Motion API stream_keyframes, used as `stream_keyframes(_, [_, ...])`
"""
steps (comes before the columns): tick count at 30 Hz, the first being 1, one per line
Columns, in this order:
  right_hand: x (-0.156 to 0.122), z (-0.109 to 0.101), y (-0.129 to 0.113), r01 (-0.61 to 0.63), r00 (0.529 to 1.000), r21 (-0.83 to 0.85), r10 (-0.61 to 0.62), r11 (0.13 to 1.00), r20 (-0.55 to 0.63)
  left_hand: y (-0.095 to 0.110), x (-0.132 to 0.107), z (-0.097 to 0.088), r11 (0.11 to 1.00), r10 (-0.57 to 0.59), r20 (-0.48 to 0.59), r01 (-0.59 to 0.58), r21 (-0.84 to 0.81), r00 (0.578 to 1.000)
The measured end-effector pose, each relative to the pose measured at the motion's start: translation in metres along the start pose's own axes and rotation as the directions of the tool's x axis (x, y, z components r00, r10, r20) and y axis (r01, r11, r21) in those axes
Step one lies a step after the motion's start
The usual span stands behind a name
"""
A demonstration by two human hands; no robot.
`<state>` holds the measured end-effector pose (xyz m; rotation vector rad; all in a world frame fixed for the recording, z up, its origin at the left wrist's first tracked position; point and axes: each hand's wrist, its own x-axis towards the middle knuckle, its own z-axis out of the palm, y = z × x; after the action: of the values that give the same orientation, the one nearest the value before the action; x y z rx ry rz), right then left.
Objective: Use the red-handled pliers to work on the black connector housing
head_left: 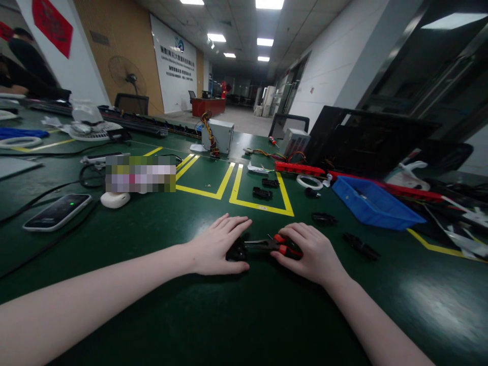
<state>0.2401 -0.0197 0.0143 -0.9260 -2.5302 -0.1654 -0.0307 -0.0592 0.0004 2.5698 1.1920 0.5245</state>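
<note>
The pliers are held at the handles by the curled right hand. A black part is covered by the flat left hand, fingers together. Bare table is seen near the edge.

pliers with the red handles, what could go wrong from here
The nose of the pliers points at the black part held under the left hand, so a slip of the right hand might pinch or jab those fingers. The part could also spring loose and skid among the other black pieces on the table.
</note>
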Motion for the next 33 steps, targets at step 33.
stream_keyframes(33, [0.000,0.003,-0.003,0.022,0.999,0.006,-0.022,1.000,-0.045,0.002,-0.004,-0.008,0.991,-0.134,-0.077,0.134,-0.008,0.988])
